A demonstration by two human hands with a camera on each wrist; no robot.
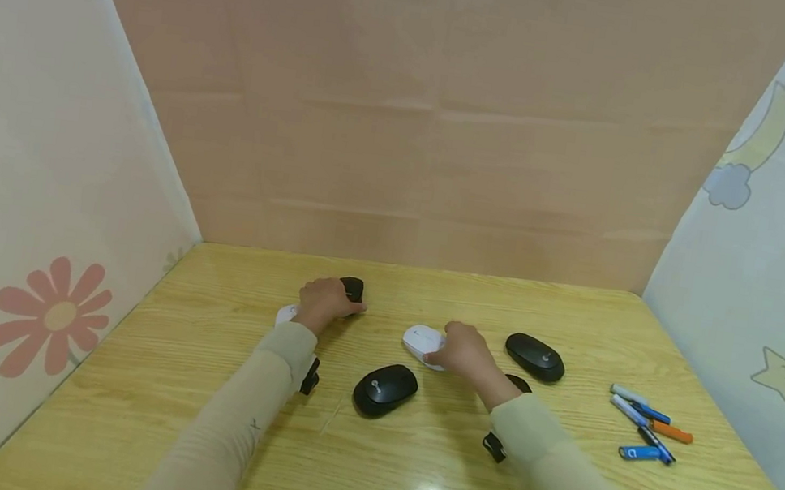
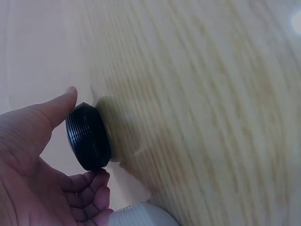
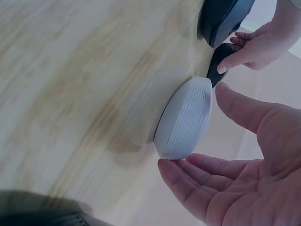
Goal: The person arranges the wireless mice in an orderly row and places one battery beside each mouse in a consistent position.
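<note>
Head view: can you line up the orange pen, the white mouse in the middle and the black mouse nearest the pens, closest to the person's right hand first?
1. White mouse: right at the right hand.
2. Black mouse: to the hand's right.
3. Orange pen: farthest right.

Far mouse (image 1: 354, 286) on bench (image 1: 125, 384), left of middle, toward far edge; left hand (image 1: 327, 301) at it. Half-hidden mouse (image 1: 286, 314) just left of left hand. Middle mouse (image 1: 422, 343) right of both — right hand (image 1: 466, 352) at its right end. Front mouse (image 1: 385, 390) before middle mouse, slightly left, closer to near edge. Right mouse (image 1: 535, 356) farther right; partly hidden item (image 1: 519, 382) just before it. Pen cluster (image 1: 651, 428) — rightmost, toward right edge.
</note>
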